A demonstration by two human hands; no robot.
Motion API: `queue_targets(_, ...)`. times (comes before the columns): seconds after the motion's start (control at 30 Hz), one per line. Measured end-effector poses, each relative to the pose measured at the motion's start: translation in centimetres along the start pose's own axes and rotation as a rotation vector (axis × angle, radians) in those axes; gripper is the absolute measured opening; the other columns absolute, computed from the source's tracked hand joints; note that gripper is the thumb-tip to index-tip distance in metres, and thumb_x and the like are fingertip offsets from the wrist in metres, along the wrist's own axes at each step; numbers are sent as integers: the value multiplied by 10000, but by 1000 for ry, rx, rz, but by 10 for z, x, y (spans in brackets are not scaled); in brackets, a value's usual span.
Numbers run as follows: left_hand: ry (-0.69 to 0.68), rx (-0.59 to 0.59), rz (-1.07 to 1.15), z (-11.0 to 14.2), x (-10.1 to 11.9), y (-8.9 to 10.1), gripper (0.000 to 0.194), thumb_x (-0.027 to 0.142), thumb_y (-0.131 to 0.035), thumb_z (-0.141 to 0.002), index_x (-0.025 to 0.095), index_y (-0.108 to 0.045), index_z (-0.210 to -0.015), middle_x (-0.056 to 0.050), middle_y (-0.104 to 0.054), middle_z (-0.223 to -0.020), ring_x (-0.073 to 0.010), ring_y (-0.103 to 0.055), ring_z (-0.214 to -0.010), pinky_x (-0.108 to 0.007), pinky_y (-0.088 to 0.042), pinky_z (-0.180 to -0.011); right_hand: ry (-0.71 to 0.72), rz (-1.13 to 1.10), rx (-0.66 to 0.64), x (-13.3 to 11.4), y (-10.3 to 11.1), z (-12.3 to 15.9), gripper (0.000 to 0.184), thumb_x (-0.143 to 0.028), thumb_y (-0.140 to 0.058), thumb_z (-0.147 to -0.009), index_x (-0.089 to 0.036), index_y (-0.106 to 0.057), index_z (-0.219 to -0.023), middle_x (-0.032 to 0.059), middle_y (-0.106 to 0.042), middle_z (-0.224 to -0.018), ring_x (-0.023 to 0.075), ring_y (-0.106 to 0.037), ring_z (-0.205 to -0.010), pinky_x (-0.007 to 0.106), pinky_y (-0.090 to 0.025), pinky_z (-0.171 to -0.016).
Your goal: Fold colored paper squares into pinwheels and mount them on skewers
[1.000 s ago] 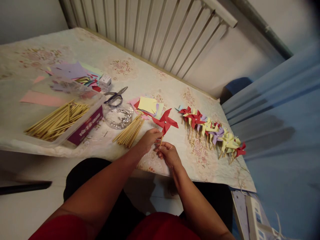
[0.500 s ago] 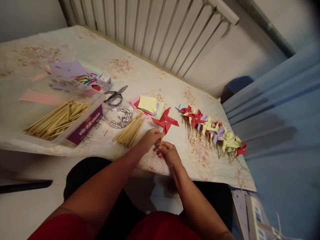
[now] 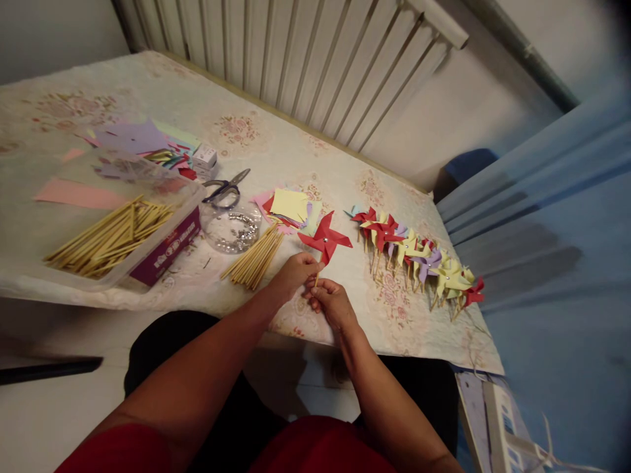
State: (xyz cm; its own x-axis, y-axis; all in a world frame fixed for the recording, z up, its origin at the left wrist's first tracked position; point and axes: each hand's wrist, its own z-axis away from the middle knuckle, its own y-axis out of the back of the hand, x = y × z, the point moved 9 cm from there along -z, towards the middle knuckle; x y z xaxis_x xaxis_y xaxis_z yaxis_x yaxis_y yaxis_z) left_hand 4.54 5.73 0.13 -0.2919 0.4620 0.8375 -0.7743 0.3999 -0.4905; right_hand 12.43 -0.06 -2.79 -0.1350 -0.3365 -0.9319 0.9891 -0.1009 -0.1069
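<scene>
A red paper pinwheel [image 3: 326, 239] with a small shiny pin at its middle stands upright on a thin wooden stick over the table's front part. My left hand [image 3: 298, 272] is closed, thumb and fingers at the pinwheel's lower blade and the top of the stick. Lower down, my right hand [image 3: 331, 301] pinches the stick between thumb and fingers. Left of my hands lies a fanned bundle of wooden sticks [image 3: 254, 259]. Behind it is a stack of coloured paper squares [image 3: 290, 206], the yellow one on top.
Several finished pinwheels [image 3: 407, 246] lie in a row at the right. Scissors [image 3: 227, 189] lie behind a clear round dish [image 3: 231, 230] of metal pins. A plastic box [image 3: 162, 246] of sticks stands left, near paper scraps [image 3: 131, 136] and a small white box [image 3: 204, 156].
My hands and the red pinwheel stay almost as they were. The whole view has shifted very slightly.
</scene>
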Motion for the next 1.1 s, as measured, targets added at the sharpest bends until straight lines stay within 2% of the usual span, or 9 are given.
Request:
queue_targets(0.27, -47, -40, 12, 2, 11, -4, 236, 257, -619, -790, 166, -445, -658, 51, -436, -528, -50, -413, -409, -158, -305, -383, 2, -13, 6, 0, 0, 0, 266, -328, -735, -666, -161, -681, -867, 8, -686, -664, 74, -497, -452, 201, -368, -433)
queue_targets(0.53, -21, -47, 6, 0, 4, -5, 218, 259, -607, -789, 176, -445, -669, 58, -424, -513, -57, -397, -394, -164, -300, -381, 8, -9, -2, 1, 1, -1, 258, -332, -738, -665, -166, -677, -852, 10, -693, -666, 74, -501, -450, 199, -372, -430)
queue_targets(0.73, -66, 33, -15, -2, 8, 2, 231, 299, -623, -774, 170, -458, -676, 52, -427, -562, -55, -406, -448, -160, -307, -406, 33, -36, 9, 0, 2, -1, 267, -315, -735, -666, -165, -663, -874, 15, -710, -706, 73, -515, -451, 195, -377, -422)
queue_targets(0.93, -75, 76, -63, -2, 12, 6, 223, 297, -630, -729, 169, -455, -677, 45, -437, -627, -65, -434, -542, -170, -370, -493, 31, -25, 43, -1, 2, -1, 222, -310, -723, -666, -173, -626, -812, 9, -701, -672, 76, -515, -434, 193, -379, -411)
queue_targets(1.1, -87, 49, -116, -3, 14, 4, 263, 380, -630, -740, 164, -488, -694, 36, -482, -649, -83, -476, -575, -209, -431, -578, 33, -51, 69, 0, 3, -3, 221, -311, -718, -649, -173, -617, -788, 2, -696, -643, 78, -526, -422, 191, -393, -410)
